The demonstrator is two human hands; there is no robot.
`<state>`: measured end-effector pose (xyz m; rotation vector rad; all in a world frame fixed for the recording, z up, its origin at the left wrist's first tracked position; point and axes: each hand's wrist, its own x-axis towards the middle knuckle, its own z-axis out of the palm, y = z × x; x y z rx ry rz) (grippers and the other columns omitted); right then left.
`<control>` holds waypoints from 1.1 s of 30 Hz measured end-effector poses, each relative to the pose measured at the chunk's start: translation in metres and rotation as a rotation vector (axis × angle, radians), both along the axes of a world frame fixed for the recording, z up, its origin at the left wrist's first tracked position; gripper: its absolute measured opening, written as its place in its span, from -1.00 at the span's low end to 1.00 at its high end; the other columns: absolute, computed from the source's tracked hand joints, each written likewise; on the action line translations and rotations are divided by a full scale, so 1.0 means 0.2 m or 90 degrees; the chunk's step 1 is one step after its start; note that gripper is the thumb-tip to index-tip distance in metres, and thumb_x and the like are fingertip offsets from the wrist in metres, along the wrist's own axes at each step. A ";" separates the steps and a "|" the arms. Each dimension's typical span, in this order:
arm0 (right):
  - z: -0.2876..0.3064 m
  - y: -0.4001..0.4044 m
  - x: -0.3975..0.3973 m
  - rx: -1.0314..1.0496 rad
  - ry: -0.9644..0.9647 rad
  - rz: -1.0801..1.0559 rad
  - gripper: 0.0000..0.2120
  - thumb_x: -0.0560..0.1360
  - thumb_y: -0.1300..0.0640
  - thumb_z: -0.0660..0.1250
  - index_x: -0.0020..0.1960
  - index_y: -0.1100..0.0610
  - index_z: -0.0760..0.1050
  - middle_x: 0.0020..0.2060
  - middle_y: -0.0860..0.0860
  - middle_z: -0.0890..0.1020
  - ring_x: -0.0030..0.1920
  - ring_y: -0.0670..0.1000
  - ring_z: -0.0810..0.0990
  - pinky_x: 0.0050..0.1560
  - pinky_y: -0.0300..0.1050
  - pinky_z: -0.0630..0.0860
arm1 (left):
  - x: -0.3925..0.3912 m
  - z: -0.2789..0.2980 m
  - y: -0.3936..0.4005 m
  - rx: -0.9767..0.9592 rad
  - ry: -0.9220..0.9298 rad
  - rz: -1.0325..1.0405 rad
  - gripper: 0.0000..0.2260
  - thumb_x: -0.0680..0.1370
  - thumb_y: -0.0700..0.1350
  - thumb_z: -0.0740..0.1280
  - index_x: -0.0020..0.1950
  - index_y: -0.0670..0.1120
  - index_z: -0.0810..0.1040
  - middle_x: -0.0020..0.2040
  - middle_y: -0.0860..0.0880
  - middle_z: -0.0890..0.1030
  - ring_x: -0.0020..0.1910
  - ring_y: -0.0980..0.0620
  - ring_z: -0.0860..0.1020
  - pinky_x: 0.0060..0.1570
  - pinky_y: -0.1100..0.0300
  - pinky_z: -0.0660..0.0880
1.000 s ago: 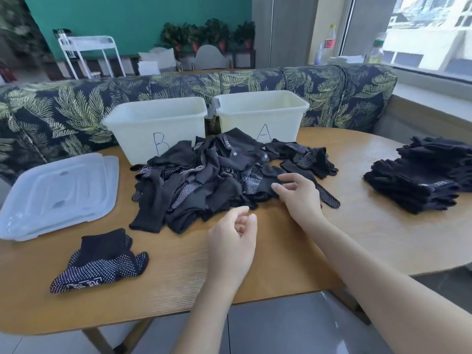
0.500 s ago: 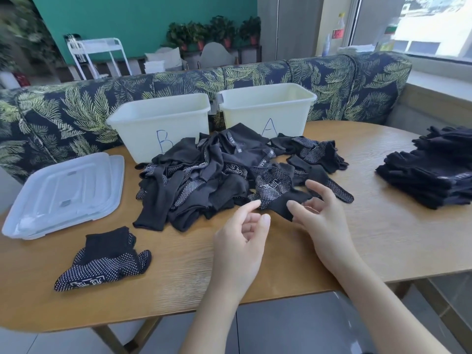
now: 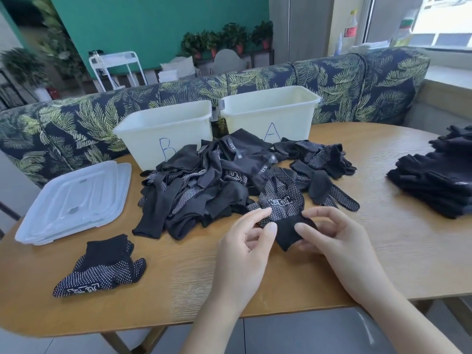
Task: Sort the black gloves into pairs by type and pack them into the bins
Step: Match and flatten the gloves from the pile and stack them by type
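Observation:
A loose heap of black gloves, some plain and some white-dotted, lies mid-table in front of two white bins, bin B on the left and bin A on the right. My right hand pinches the black cuff of a dotted glove at the heap's near edge. My left hand touches the same cuff with thumb and forefinger. A folded pair of dotted gloves lies apart at the near left. A neat stack of black gloves sits at the far right.
Two clear plastic lids are stacked on the wooden table at the left. A leaf-patterned sofa back runs right behind the bins. The table's near edge is close under my wrists.
My right hand has drawn a dotted glove from the heap toward me by its cuff. My left hand has come up to meet it. The view moved closer.

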<state>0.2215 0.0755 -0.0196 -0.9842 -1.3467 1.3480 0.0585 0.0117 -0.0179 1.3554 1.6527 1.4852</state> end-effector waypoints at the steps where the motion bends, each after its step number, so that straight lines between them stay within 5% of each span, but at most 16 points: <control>1: -0.01 0.00 0.01 -0.008 0.003 0.013 -0.74 0.47 0.27 0.50 0.12 0.11 0.57 -0.29 0.05 0.71 -0.24 0.18 0.73 -0.07 -0.07 0.66 | 0.01 0.00 0.00 0.000 -0.018 -0.007 -0.78 0.62 -0.02 0.40 0.25 0.19 0.64 -0.03 0.15 0.69 -0.10 0.20 0.63 -0.05 0.34 0.50; 3: 0.00 -0.01 0.03 -0.033 0.022 0.047 -0.64 0.44 0.31 0.51 0.18 0.09 0.55 -0.28 0.05 0.69 -0.26 0.19 0.72 -0.10 -0.04 0.67 | 0.03 0.00 0.01 0.010 -0.047 -0.026 -0.78 0.62 -0.07 0.40 0.23 0.15 0.66 -0.13 0.19 0.68 -0.12 0.23 0.61 -0.03 0.32 0.48; 6: 0.02 -0.04 0.05 -0.054 0.014 0.111 -0.53 0.41 0.36 0.53 0.25 0.06 0.55 -0.17 0.02 0.68 -0.28 0.22 0.72 -0.20 -0.10 0.66 | 0.03 0.00 0.01 0.042 -0.065 -0.022 -0.79 0.61 -0.18 0.40 0.20 0.04 0.68 0.12 0.20 0.70 0.19 0.22 0.62 0.24 0.22 0.50; 11: 0.06 -0.05 0.09 -0.048 -0.110 0.176 -0.47 0.42 0.25 0.57 0.29 -0.11 0.53 0.14 0.00 0.60 -0.30 0.17 0.72 -0.31 -0.05 0.62 | 0.01 -0.03 0.01 0.073 -0.079 0.046 -0.75 0.56 -0.29 0.43 0.07 0.06 0.70 0.04 0.18 0.72 0.12 0.19 0.66 0.19 0.17 0.54; 15: 0.04 0.00 0.11 0.020 -0.237 0.119 -0.72 0.43 -0.10 0.54 0.12 -0.15 0.63 0.00 -0.13 0.70 -0.28 0.24 0.69 -0.24 0.22 0.64 | 0.01 -0.03 0.00 0.061 -0.080 0.022 -0.70 0.55 -0.34 0.40 0.09 0.04 0.70 0.06 0.17 0.72 0.13 0.17 0.65 0.20 0.14 0.54; 18: 0.04 0.02 0.12 0.032 -0.213 0.114 -0.83 0.46 -0.01 0.52 0.04 -0.03 0.68 -0.13 -0.04 0.71 -0.28 0.24 0.66 -0.23 0.09 0.65 | 0.01 -0.03 0.00 0.044 -0.065 -0.017 -0.65 0.55 -0.36 0.37 0.16 0.05 0.68 0.13 0.15 0.71 0.18 0.14 0.64 0.23 0.09 0.54; 23: 0.01 0.00 0.12 0.050 -0.243 0.096 -0.87 0.45 0.08 0.56 -0.03 -0.04 0.67 -0.28 -0.08 0.69 -0.43 -0.07 0.59 -0.17 -0.20 0.55 | 0.01 -0.04 0.00 0.073 -0.053 -0.006 -0.54 0.54 -0.37 0.38 0.15 0.21 0.67 0.32 0.18 0.60 0.38 0.20 0.50 0.24 0.18 0.47; 26: 0.00 -0.03 0.10 0.206 -0.334 -0.023 -0.87 0.43 0.07 0.57 -0.08 -0.11 0.67 -0.17 -0.15 0.61 -0.30 -0.16 0.57 -0.12 -0.43 0.40 | 0.02 -0.03 0.00 0.119 -0.054 0.009 -0.48 0.55 -0.36 0.39 0.21 0.29 0.61 0.38 0.13 0.55 0.42 0.16 0.47 0.20 0.11 0.51; 29: 0.03 -0.07 0.06 0.248 -0.253 -0.015 -0.93 0.46 0.05 0.54 -0.09 -0.10 0.71 -0.11 -0.15 0.60 -0.18 -0.09 0.59 -0.12 -0.37 0.47 | 0.03 -0.02 -0.01 0.162 -0.082 0.012 -0.47 0.55 -0.35 0.42 0.30 0.25 0.56 0.41 0.11 0.53 0.42 0.09 0.48 0.20 0.04 0.55; 33: 0.06 -0.10 0.02 0.124 -0.141 0.110 -0.87 0.47 -0.03 0.49 0.00 -0.05 0.72 -0.10 -0.13 0.74 -0.06 -0.11 0.70 0.06 -0.13 0.60 | 0.06 0.02 -0.03 0.199 -0.111 -0.006 -0.47 0.54 -0.38 0.42 0.39 0.09 0.48 0.37 0.21 0.55 0.34 0.13 0.55 0.11 0.21 0.57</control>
